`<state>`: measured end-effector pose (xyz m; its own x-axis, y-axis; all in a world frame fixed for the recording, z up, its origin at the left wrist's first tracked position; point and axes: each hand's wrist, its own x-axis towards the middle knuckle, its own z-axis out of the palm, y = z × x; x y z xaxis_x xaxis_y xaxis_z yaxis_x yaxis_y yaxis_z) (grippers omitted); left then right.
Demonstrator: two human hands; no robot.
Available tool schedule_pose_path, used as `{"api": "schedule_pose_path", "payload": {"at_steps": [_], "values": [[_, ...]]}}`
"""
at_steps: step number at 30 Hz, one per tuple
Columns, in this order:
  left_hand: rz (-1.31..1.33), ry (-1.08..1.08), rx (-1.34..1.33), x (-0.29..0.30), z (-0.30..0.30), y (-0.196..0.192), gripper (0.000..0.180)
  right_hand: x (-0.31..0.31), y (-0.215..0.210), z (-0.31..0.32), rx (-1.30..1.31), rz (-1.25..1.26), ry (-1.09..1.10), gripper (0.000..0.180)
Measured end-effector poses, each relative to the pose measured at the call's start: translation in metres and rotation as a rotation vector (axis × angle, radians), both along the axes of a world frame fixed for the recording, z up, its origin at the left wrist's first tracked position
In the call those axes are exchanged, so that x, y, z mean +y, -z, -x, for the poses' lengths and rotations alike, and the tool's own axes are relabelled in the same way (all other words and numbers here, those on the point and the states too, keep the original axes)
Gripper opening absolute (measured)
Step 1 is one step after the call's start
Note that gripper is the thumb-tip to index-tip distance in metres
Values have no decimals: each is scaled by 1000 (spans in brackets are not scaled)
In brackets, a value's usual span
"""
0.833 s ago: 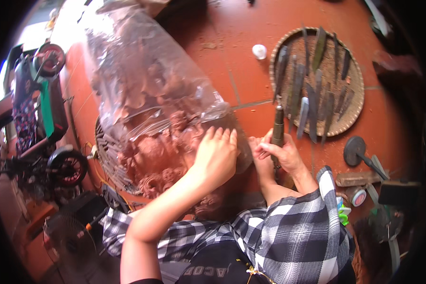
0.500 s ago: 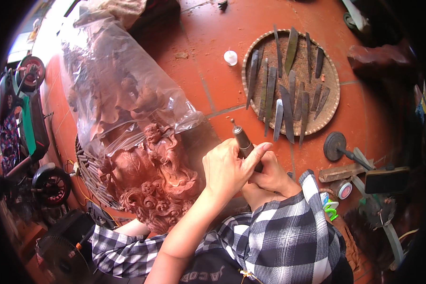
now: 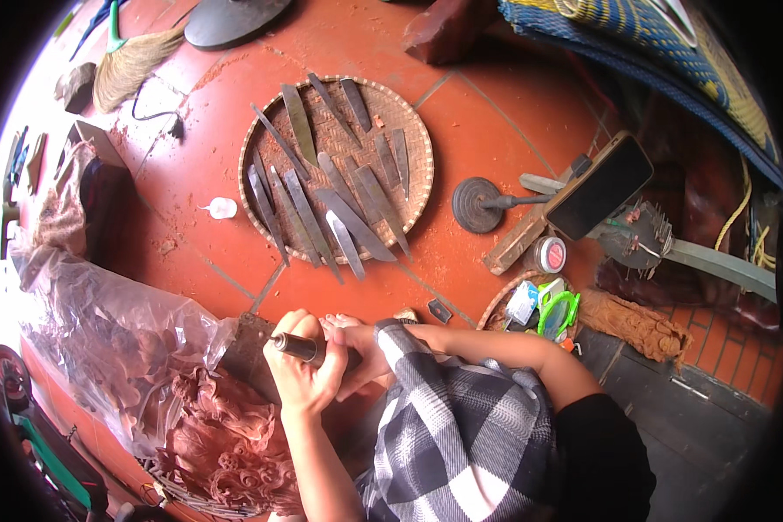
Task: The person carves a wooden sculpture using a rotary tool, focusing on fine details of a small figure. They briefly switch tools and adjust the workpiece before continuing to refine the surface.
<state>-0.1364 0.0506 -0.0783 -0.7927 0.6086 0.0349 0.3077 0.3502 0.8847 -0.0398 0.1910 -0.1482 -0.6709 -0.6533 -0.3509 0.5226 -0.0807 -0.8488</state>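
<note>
A dark metal rotary tool handpiece (image 3: 301, 347) lies between my two hands, its nose end pointing left and up. My left hand (image 3: 303, 383) is closed around it, the thumb along its side. My right hand (image 3: 367, 355) is closed at its rear end, fingers partly hidden behind the left hand. Left of my hands stands a reddish wood carving (image 3: 226, 435) with curled figures, its far part under a clear plastic sheet (image 3: 130, 326). Neither hand touches the carving's visible part.
A round woven tray (image 3: 424, 165) holding several flat metal blades lies on the tiled floor ahead. Beyond my right forearm are a phone (image 3: 602, 185) on a stand, a round-lidded jar (image 3: 550, 255) and a basket with green-rimmed goggles (image 3: 558, 315). A small white bottle (image 3: 223, 208) stands left of the tray.
My view has swung to the right, so the tray and carving sit farther left. The handpiece has tipped from pointing away to pointing left; both hands still grip it.
</note>
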Motion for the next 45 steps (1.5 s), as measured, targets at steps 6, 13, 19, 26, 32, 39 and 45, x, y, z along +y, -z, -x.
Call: {"api": "schedule_pose_path", "payload": {"at_steps": [6, 13, 19, 26, 32, 39, 45], "values": [[-108, -231, -99, -16, -25, 12, 32, 55, 7, -41, -166, -62, 1114, 36], [-149, -215, -155, -22, -34, 2, 29, 164, 12, -76, -37, -754, 1676, 56], [-156, -173, -170, -20, -34, -6, 32, 203, 32, -76, 2, -957, 1565, 43], [-60, -128, -146, -34, -37, -14, 10, 178, 61, -92, 246, -1021, 1656, 24], [-49, -148, -85, -43, -46, -7, 26, 142, 40, -91, 350, -1140, 1578, 26], [-88, -135, -65, -42, -50, -6, 25, 136, 38, -90, 599, -1218, 1410, 12], [-127, -120, -105, -33, -51, 1, 22, 143, -32, -42, 971, -1372, 1135, 8]]}}
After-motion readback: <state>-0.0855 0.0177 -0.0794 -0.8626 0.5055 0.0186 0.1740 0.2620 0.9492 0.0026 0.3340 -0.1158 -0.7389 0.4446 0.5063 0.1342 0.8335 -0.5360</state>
